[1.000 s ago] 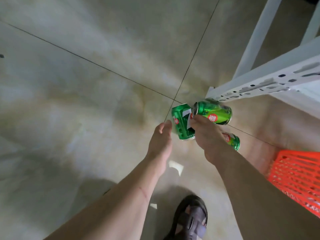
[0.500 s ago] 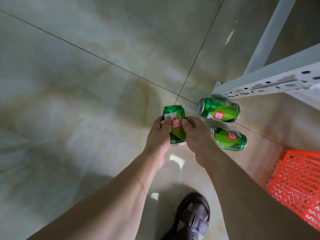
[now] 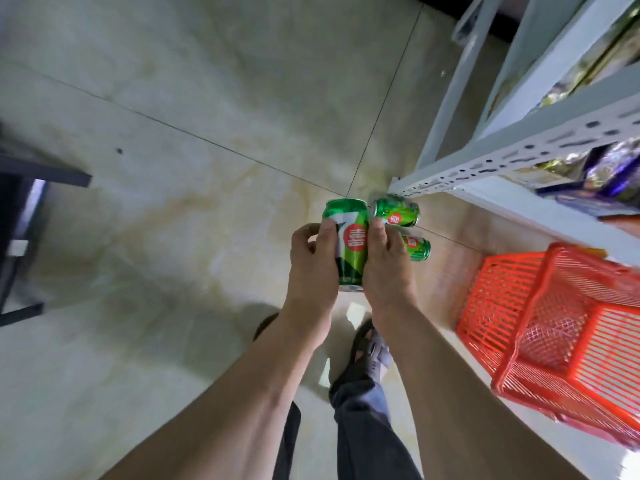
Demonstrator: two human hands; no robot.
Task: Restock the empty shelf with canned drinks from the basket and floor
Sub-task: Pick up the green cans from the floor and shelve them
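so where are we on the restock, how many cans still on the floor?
Nothing visibly shelved yet; the target shelf isn't identifiable in this view. In hand: one green can, gripped by both the left hand and right hand. Left: two green cans on the floor, one by the shelf post, one partly behind the right hand. The orange basket shows no cans.

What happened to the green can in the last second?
Both hands, left hand and right hand, closed round the green can and lifted it off the floor; a second ago the left hand had not gripped it. The two other cans stayed lying on the floor by the shelf post, and the orange basket stayed put.
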